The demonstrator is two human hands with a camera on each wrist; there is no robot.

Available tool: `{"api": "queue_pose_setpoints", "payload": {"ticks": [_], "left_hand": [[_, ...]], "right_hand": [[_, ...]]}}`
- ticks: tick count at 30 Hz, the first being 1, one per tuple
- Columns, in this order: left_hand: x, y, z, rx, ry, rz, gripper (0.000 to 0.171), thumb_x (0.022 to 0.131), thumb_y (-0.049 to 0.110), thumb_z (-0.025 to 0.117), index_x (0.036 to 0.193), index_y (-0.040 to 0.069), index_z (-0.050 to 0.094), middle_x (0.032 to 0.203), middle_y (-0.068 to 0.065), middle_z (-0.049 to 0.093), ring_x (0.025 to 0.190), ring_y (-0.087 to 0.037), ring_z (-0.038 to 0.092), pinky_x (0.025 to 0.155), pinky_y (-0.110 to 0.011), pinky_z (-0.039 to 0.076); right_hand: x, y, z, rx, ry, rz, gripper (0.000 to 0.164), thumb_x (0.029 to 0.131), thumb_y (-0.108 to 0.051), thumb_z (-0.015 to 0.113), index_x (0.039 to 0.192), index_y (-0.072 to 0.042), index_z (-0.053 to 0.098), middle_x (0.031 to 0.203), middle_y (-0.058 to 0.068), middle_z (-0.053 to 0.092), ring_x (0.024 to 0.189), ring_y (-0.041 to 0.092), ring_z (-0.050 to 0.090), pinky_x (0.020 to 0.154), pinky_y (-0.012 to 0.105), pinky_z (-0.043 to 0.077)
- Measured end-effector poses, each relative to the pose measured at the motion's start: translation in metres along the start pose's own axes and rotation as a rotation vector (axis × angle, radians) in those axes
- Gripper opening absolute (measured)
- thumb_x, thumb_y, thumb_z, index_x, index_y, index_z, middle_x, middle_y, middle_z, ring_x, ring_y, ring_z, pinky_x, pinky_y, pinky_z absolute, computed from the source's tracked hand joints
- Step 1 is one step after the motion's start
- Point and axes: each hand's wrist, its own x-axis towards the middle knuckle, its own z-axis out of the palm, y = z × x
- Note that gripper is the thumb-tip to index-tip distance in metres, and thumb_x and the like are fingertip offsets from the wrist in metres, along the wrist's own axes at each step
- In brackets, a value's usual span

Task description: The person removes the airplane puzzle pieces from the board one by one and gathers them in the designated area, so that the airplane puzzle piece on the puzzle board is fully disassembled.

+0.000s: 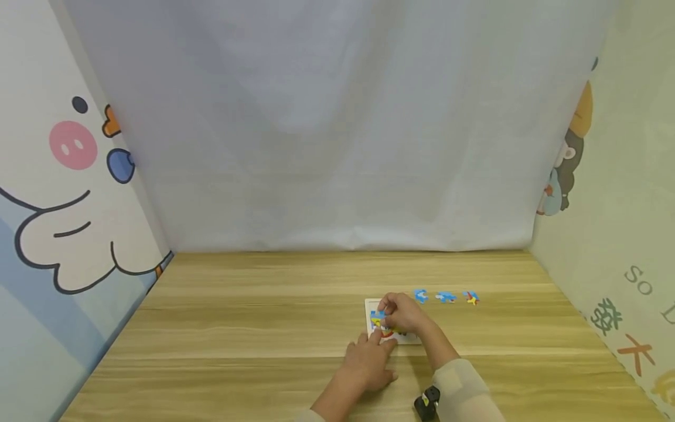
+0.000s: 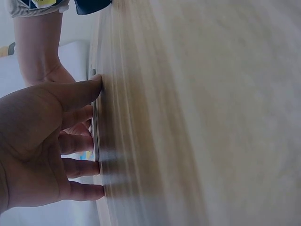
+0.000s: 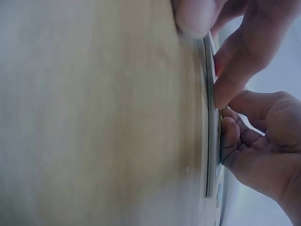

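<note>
A white-framed puzzle board (image 1: pixel 371 305) lies flat on the wooden table, with blue, yellow and red pieces (image 1: pixel 376 315) in its left part. My left hand (image 1: pixel 369 362) spreads its fingers at the board's near edge; in the left wrist view, the straight fingertips (image 2: pixel 82 167) rest on the board and table. Over the board's middle is my right hand (image 1: pixel 405 314), its fingers curled down. The right wrist view shows this right hand (image 3: pixel 263 141) with thumb and finger together at the board's surface, pinching a puzzle piece that is mostly hidden.
Three loose blue puzzle pieces lie in a row beyond the board: a blue one (image 1: pixel 420 295), a blue-and-white one (image 1: pixel 446 297) and one with red and yellow (image 1: pixel 471 298). A black device (image 1: pixel 426 404) is by the right sleeve. A pale curtain (image 1: pixel 337 146) hangs behind the table.
</note>
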Motion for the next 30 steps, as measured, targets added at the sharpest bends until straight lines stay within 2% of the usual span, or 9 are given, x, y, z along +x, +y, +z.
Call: {"api": "queue_pose_setpoints", "payload": {"ticks": [4, 12, 16, 24, 30], "left_hand": [[0.000, -0.001, -0.001, 0.008, -0.009, -0.003, 0.061, 0.079, 0.047, 0.068, 0.132, 0.024, 0.052, 0.134, -0.006, 0.044, 0.118, -0.031, 0.043, 0.087, -0.050, 0.044], [-0.001, 0.000, -0.002, -0.022, -0.007, 0.001, 0.060, 0.079, 0.046, 0.069, 0.132, 0.023, 0.053, 0.133, -0.006, 0.045, 0.118, -0.032, 0.043, 0.088, -0.050, 0.043], [0.000, -0.001, -0.001, -0.016, -0.004, 0.000, 0.060, 0.078, 0.047, 0.069, 0.132, 0.023, 0.053, 0.130, -0.005, 0.046, 0.117, -0.031, 0.045, 0.087, -0.049, 0.044], [-0.001, -0.004, -0.001, -0.016, 0.009, -0.002, 0.060, 0.078, 0.045, 0.070, 0.131, 0.022, 0.053, 0.130, -0.006, 0.047, 0.116, -0.031, 0.045, 0.086, -0.050, 0.044], [0.000, -0.003, -0.001, -0.005, 0.022, 0.007, 0.060, 0.078, 0.046, 0.070, 0.131, 0.023, 0.053, 0.131, -0.006, 0.046, 0.117, -0.031, 0.044, 0.086, -0.050, 0.044]], "right_hand": [[0.000, 0.002, 0.001, 0.053, 0.004, -0.020, 0.018, 0.074, 0.009, 0.066, 0.086, -0.002, 0.059, 0.078, 0.005, 0.056, 0.074, 0.017, 0.052, 0.062, 0.029, 0.046], [-0.006, -0.002, -0.010, 0.260, 0.026, -0.007, 0.010, 0.085, 0.004, 0.059, 0.095, 0.003, 0.058, 0.081, 0.008, 0.054, 0.070, 0.017, 0.047, 0.059, 0.025, 0.042], [-0.007, -0.005, -0.013, 0.263, 0.032, -0.001, 0.011, 0.087, 0.000, 0.061, 0.097, 0.001, 0.058, 0.081, 0.007, 0.053, 0.070, 0.017, 0.047, 0.057, 0.026, 0.043], [-0.003, -0.004, -0.008, 0.281, 0.027, 0.012, 0.013, 0.086, -0.001, 0.062, 0.099, 0.001, 0.059, 0.082, 0.007, 0.054, 0.073, 0.019, 0.049, 0.061, 0.027, 0.043], [-0.015, 0.001, -0.014, 0.254, 0.053, -0.026, 0.013, 0.086, -0.001, 0.062, 0.098, 0.003, 0.060, 0.082, 0.006, 0.056, 0.075, 0.018, 0.051, 0.066, 0.029, 0.046]]}}
